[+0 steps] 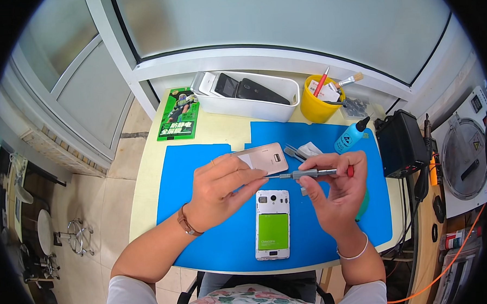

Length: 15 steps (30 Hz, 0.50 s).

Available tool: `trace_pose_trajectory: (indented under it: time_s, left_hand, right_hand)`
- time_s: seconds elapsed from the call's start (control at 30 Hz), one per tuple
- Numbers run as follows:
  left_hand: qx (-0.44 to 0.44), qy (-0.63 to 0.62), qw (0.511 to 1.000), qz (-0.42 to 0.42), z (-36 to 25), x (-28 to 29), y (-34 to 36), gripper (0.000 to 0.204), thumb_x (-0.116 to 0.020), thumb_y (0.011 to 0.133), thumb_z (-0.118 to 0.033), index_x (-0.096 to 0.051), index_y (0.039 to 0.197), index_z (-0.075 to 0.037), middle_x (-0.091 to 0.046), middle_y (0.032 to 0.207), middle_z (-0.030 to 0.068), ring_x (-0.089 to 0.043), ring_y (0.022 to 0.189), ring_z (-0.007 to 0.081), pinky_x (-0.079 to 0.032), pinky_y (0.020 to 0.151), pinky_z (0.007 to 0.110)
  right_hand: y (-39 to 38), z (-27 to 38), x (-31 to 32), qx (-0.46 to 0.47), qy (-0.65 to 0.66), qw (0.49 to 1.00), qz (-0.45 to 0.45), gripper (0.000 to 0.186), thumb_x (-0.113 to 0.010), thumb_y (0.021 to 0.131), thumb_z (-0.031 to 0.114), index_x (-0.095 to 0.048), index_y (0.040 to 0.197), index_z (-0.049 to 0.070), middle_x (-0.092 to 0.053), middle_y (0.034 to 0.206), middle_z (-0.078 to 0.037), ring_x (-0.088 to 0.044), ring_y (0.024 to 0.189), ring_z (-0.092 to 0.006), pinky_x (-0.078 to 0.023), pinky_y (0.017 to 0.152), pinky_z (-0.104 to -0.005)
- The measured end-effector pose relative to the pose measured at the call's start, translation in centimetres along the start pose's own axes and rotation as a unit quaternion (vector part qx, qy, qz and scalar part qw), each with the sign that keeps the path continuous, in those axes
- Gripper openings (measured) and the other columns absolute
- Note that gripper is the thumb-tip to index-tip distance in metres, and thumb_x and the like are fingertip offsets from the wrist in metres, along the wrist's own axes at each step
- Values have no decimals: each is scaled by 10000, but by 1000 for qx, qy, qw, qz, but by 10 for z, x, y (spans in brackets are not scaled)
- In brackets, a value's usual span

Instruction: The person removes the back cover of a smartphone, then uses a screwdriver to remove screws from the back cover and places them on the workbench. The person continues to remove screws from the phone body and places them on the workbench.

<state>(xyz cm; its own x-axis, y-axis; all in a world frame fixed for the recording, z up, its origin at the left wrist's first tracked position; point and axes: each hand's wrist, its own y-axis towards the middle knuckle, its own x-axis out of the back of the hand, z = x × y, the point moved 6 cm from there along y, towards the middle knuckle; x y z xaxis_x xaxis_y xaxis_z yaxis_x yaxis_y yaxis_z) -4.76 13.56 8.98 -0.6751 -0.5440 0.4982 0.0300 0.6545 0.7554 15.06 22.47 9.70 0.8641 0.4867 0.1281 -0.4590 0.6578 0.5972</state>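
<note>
A slim grey precision screwdriver (297, 174) with a red end is held level above the mat between my hands. My left hand (218, 188) pinches the tip of its shaft, and my right hand (335, 194) grips the handle with fingers and thumb. Just below lies an opened white phone (280, 201), its inner side up, with a green battery (273, 230) in it. Behind my left fingers rests a rose-gold phone back cover (266, 157), partly hidden by that hand. A silver metal tool (293, 153) and some white paper lie beyond my right hand.
A blue mat (200, 154) covers much of the table. Along the back stand a white bin (247, 105) of phones, a yellow cup (313, 110) of tools and a green packet (168, 114). A blue bottle (349, 138) and a black device (400, 142) are at the right.
</note>
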Motion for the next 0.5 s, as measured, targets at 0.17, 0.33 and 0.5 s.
trace_pose_trajectory:
  time_s: [0.17, 0.33, 0.5]
  left_hand:
    - [68, -32, 997, 27, 7, -6, -1, 286, -939, 748, -54, -838, 1014, -78, -707, 800, 50, -598, 653, 123, -469, 560, 260]
    - [89, -8, 985, 146, 17, -19, -7, 207, -929, 785, -147, -850, 969, -92, -718, 782, 39, -627, 626, 143, -482, 544, 274]
    - [79, 60, 957, 272, 18, -39, -20, 255, -899, 816, -280, -857, 996, -103, -753, 804, 32, -689, 634, 174, -514, 547, 301]
  right_hand:
    - [4, 0, 12, -1, 16, 999, -29, 503, -805, 910, -42, -355, 1075, 107, -718, 1084, -226, -751, 1031, -234, -644, 841, -305]
    - [16, 3, 31, -15, -7, 1000, -9, 473, -806, 905, -43, -377, 1040, 103, -715, 1034, -203, -760, 986, -235, -653, 822, -310]
    - [17, 7, 32, -40, -134, 986, 86, 448, -814, 872, -60, -413, 984, 105, -724, 1007, -170, -764, 935, -221, -646, 799, -313]
